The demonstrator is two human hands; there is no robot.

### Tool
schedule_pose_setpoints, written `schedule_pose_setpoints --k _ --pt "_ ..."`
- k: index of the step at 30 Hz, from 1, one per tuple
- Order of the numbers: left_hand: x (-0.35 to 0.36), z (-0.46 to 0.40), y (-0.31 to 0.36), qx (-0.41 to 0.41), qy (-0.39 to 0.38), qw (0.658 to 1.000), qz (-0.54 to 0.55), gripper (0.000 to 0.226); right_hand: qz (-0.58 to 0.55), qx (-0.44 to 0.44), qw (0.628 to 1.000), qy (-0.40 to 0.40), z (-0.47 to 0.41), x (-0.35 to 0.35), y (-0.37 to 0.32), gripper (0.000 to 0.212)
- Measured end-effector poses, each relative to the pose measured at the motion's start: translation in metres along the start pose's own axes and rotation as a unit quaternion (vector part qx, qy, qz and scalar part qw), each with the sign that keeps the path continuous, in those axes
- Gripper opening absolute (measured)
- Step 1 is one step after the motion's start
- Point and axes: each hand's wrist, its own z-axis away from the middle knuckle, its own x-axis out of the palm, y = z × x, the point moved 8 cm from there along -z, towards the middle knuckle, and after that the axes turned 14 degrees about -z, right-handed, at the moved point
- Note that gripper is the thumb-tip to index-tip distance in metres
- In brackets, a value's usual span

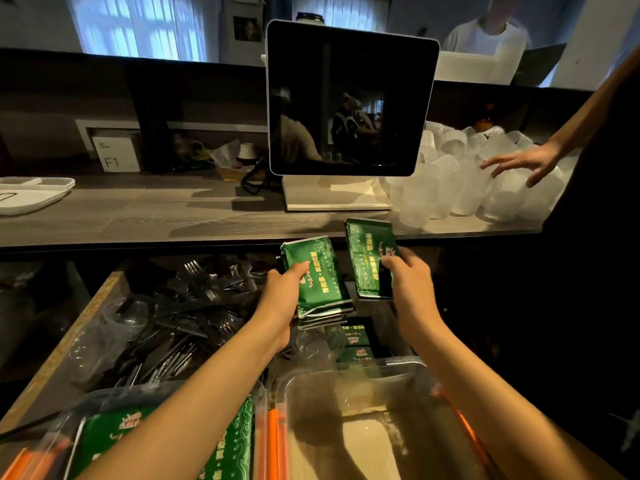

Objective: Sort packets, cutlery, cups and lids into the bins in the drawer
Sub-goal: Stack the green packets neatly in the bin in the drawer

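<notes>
Over the open drawer [65, 344], the left hand [282, 299] grips a stack of green packets [317, 277], thumb curled across the top one, fingers under the pile. Just right of it, and apart from it, the right hand [407, 277] pinches a thinner bunch of green packets [369, 254] that tilts up toward the counter edge [173, 239]. Below both hands more packets lie at the drawer's far right. Black forks [194, 306] crowd the far left part of the drawer. Nearest, a clear bin [349, 379] on the right stands nearly bare; the left bin [90, 400] holds packets. On the counter, a tablet screen [346, 98] stands centre, frosted cups [485, 181] heaped to its right, where another person's hand [519, 162] rests, fingers spread.
</notes>
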Motion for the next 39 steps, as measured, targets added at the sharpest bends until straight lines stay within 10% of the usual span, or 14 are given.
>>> schedule_pose_setpoints --k 13,24,28,33,39 --pt "0.027 0.011 -0.009 0.030 -0.049 0.995 -0.083 0.101 0.001 0.078 0.992 -0.098 0.036 0.034 0.040 0.027" --pt "0.013 0.007 0.002 0.035 -0.019 0.997 -0.061 0.055 -0.103 0.192 0.969 -0.121 0.013 0.027 0.056 0.044" --pt "-0.005 0.003 0.005 0.026 0.015 0.999 -0.017 0.043 0.079 0.208 0.971 -0.087 -0.030 0.000 0.093 0.032" --pt "-0.016 -0.002 0.004 0.012 0.024 0.999 0.030 0.037 0.508 0.142 0.798 -0.293 -0.036 -0.008 0.139 0.050" --pt "-0.015 -0.007 -0.001 0.014 0.014 0.999 0.025 0.045 0.561 0.173 0.718 -0.374 -0.034 -0.002 0.170 0.071"
